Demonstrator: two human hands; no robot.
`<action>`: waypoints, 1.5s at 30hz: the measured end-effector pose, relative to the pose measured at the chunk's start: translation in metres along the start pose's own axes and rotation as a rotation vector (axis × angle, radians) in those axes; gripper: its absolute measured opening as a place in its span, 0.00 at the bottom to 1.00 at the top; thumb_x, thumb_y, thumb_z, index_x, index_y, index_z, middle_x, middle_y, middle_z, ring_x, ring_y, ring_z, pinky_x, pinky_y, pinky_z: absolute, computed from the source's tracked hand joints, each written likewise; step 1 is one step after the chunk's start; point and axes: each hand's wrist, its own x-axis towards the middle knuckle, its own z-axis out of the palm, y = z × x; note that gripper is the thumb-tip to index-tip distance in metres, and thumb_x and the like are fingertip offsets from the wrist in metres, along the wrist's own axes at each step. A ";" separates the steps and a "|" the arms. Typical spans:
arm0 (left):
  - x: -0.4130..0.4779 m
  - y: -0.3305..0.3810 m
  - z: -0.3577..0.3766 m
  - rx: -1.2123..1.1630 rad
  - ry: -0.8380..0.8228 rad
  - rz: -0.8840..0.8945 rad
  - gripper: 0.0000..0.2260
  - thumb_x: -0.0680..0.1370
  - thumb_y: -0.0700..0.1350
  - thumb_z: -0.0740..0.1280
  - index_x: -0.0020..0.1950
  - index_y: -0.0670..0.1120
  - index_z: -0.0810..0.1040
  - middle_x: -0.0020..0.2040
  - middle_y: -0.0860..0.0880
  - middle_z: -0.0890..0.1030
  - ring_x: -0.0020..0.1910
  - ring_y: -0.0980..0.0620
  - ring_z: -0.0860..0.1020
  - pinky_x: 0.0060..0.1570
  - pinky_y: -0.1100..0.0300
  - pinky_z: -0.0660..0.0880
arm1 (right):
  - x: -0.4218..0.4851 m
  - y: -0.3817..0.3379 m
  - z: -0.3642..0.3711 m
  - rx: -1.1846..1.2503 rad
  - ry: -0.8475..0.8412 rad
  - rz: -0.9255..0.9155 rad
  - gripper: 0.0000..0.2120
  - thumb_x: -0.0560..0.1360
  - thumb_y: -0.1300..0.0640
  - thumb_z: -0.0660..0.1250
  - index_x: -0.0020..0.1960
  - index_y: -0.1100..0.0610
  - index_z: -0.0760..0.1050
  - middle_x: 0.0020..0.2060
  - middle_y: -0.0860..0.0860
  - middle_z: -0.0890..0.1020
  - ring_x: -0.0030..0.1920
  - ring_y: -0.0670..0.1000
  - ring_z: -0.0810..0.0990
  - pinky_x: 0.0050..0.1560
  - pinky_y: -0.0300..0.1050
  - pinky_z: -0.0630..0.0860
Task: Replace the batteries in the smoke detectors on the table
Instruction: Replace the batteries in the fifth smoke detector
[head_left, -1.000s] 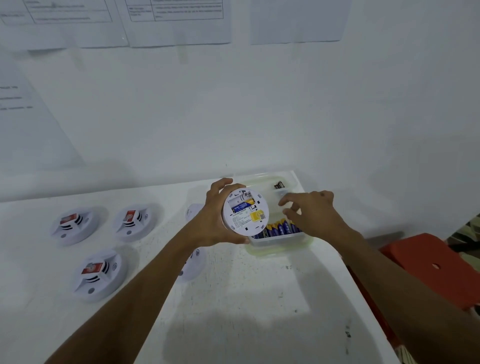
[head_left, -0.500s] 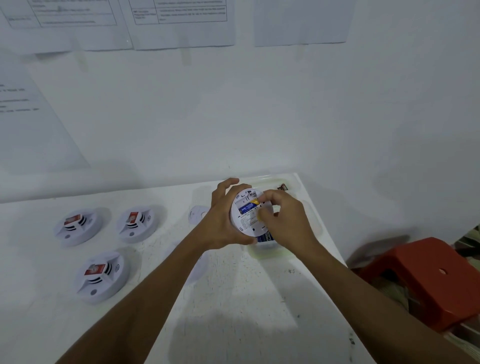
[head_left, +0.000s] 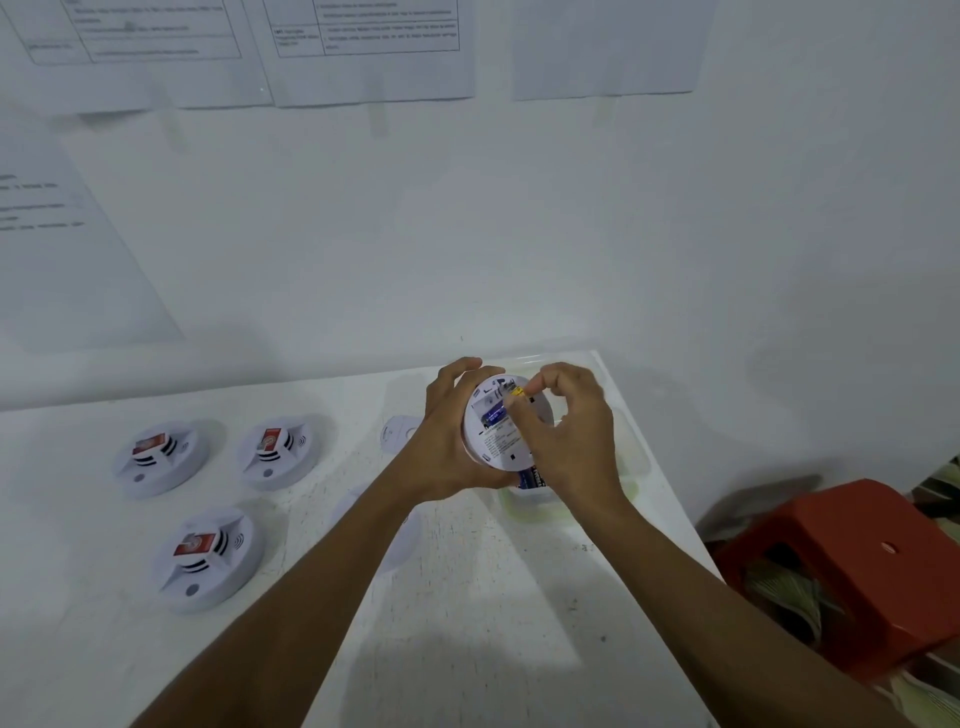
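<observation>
My left hand (head_left: 447, 441) grips a round white smoke detector (head_left: 493, 441) above the table, its back with the printed label turned toward me. A blue and yellow battery (head_left: 501, 408) lies in its open compartment. The thumb and forefinger of my right hand (head_left: 569, 441) pinch the yellow end of that battery. Under my hands stands a clear plastic box (head_left: 540, 506) holding blue batteries (head_left: 531, 478), mostly hidden by my right hand.
Three white smoke detectors (head_left: 161, 457) (head_left: 278, 449) (head_left: 208, 556) with red tags lie face up at the table's left. A loose white cover (head_left: 397, 434) and another detector (head_left: 400, 540) lie partly hidden behind my left arm. A red plastic stool (head_left: 857, 566) stands right of the table edge.
My right hand left the battery box, came onto the detector's back and now pinches the battery's end in the compartment. My left hand kept hold of the detector.
</observation>
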 end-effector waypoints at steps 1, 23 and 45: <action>0.000 0.001 0.000 -0.002 -0.008 -0.009 0.39 0.57 0.71 0.71 0.63 0.61 0.62 0.75 0.49 0.59 0.74 0.51 0.59 0.71 0.62 0.56 | -0.001 -0.001 0.000 -0.023 0.028 -0.030 0.07 0.73 0.51 0.73 0.46 0.48 0.74 0.44 0.36 0.73 0.50 0.44 0.74 0.55 0.35 0.71; 0.007 -0.010 -0.020 0.017 0.025 0.054 0.49 0.52 0.62 0.78 0.68 0.66 0.59 0.73 0.56 0.54 0.73 0.60 0.53 0.63 0.74 0.56 | 0.055 0.073 -0.054 -0.835 -0.524 -0.159 0.08 0.76 0.44 0.67 0.51 0.46 0.78 0.41 0.44 0.85 0.45 0.46 0.80 0.56 0.50 0.64; 0.025 -0.037 -0.034 0.027 0.063 -0.040 0.47 0.51 0.65 0.78 0.66 0.69 0.59 0.72 0.52 0.58 0.72 0.53 0.57 0.69 0.56 0.62 | 0.155 0.111 -0.033 -0.396 -0.275 -0.012 0.09 0.77 0.60 0.66 0.52 0.52 0.83 0.43 0.52 0.83 0.33 0.45 0.80 0.40 0.40 0.76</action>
